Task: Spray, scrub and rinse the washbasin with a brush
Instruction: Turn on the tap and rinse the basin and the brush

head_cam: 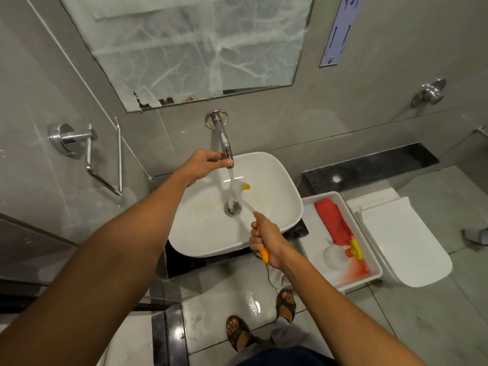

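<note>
A white washbasin (pixel 274 186) sits on a dark counter below a chrome wall tap (pixel 224 140). Water runs from the spout down to the drain (pixel 232 208). My left hand (pixel 204 165) grips the tap's end near the spout. My right hand (pixel 266 237) is closed around the orange handle of a brush. The brush's white head (pixel 237 188) with a yellow tip sits under the running water, above the drain. A red spray bottle (pixel 336 225) with a yellow trigger lies in a white tray to the right.
The white tray (pixel 311 244) rests beside the basin, next to a closed white toilet (pixel 406 241). A chrome towel holder (pixel 89 154) is on the left wall. A covered mirror (pixel 190 46) hangs above the tap. The floor tiles near my sandalled feet (pixel 260 317) are wet.
</note>
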Motion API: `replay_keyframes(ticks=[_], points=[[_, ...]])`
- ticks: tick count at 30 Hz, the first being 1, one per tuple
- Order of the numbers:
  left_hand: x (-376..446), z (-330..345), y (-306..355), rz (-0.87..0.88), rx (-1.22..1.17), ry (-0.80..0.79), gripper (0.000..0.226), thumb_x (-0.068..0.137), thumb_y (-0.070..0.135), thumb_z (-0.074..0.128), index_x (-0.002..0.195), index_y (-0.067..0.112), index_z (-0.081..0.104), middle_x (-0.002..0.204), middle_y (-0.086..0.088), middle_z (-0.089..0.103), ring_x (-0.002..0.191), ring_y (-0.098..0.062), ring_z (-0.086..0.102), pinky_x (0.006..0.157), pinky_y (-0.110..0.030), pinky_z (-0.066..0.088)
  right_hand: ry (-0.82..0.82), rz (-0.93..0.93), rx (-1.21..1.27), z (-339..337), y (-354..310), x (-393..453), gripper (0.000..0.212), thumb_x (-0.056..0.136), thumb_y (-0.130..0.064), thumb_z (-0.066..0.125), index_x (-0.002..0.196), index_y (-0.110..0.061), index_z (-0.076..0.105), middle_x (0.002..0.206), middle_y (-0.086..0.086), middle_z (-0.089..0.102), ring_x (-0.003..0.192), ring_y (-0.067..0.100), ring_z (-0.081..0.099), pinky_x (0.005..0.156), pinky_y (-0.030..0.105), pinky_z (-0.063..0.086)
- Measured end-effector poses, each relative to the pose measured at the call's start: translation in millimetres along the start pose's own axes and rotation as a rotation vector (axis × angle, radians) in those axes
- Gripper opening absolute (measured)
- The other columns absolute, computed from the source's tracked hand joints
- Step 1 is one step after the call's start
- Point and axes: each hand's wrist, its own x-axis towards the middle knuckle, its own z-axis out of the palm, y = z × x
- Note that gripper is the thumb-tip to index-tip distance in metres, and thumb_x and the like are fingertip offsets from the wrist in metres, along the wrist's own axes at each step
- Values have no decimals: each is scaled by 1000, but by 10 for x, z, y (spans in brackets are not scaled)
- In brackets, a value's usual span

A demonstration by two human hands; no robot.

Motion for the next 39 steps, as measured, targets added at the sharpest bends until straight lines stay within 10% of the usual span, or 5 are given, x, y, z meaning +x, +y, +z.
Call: replay_keyframes(ticks=[7,11,22,31,39], points=[[-83,229,-49,80,-13,199,38,88,38,90,114,11,84,103,-4,85,89,-3,75,94,-30,54,321,-433,-879,159,113,-4,55,108,-52,40,115,-1,61,110,18,69,101,35,67,83,38,52],[-89,404,-83,108,218,460,44,85,56,87,100,14,85,96,-7,82,101,-26,69,97,-42,43,357,-447,-949,220,132,49,53,109,-49,39,117,0,60,113,20,69,105,38,68,91,46,57],[-47,647,-38,92,385,727,39,82,54,85,75,20,66,77,10,57,118,-28,51,84,-40,16,384,-468,-959,224,100,105,53,109,-51,37,114,-2,59,111,19,69,106,39,68,88,42,53],[-141,602,-319,79,322,626,74,83,88,63,66,16,55,80,8,60,103,-18,47,98,-41,18,335,-470,-857,37,65,76,50,108,-50,43,119,-3,56,110,16,68,102,35,68,88,45,57],[-208,985,-462,-22,392,495,82,107,73,33,57,9,48,77,-11,63,94,-31,58,110,-51,30,357,-575,-788,-412,-71,89,42,108,-51,40,112,-11,54,97,9,68,88,25,70,76,46,62]])
